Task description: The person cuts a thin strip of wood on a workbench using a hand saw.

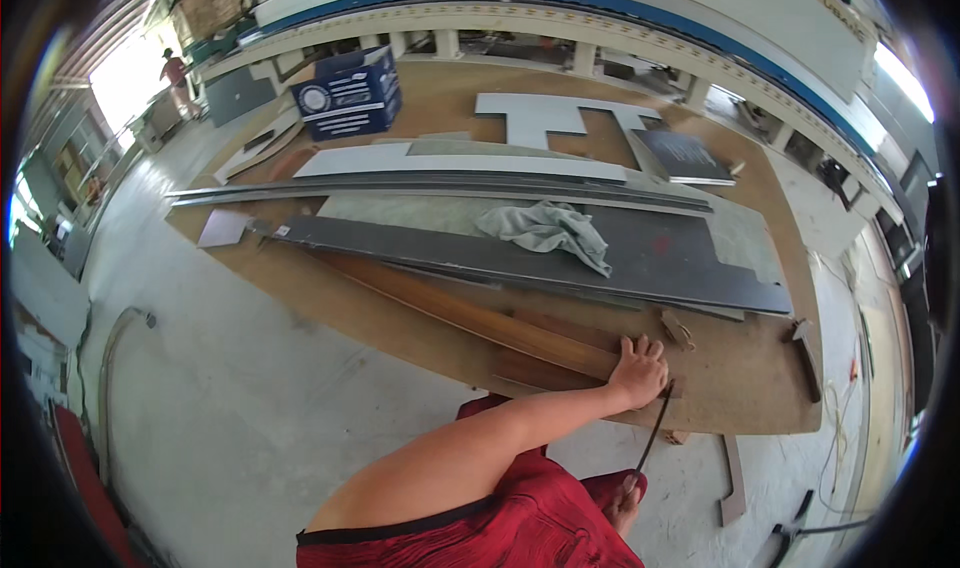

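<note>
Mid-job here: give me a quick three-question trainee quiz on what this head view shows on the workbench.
1. True or false: the left hand rests flat on the long wooden plank.
2. What lies crumpled on the dark metal sheet?
3. The blue cardboard box sits at the bench's: A) near edge B) far left C) right end

Key: 1 true; 2 grey rag; 3 B

1. A grey concrete floor [230,368] spreads under a wide brown worktable [740,368].
2. A long white-and-blue machine frame [560,13] runs behind.
3. Daylight enters through a bright opening [125,78] at far left.
</note>
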Action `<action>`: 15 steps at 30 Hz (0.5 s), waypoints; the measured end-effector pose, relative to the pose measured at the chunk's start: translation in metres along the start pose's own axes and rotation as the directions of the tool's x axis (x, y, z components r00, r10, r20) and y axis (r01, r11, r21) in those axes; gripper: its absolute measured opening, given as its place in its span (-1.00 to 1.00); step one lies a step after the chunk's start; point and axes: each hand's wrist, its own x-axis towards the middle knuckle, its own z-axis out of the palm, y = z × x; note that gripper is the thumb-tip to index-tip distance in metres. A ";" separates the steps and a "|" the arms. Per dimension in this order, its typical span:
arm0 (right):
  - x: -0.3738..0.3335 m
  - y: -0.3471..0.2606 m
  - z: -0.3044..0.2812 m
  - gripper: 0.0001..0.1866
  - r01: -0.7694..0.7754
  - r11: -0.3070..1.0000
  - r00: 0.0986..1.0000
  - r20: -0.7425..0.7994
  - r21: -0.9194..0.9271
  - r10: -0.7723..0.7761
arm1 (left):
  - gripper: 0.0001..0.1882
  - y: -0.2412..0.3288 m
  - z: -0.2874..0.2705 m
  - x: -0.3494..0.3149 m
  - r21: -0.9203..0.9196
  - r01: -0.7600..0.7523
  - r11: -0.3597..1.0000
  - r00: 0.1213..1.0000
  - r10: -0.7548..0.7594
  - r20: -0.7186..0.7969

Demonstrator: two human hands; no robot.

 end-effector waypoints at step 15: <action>0.073 0.006 0.014 -0.82 0.024 0.999 0.999 0.045 -0.044 -0.022 | -0.64 -0.001 -0.014 -0.005 -0.025 -0.022 0.999 0.996 0.024 0.088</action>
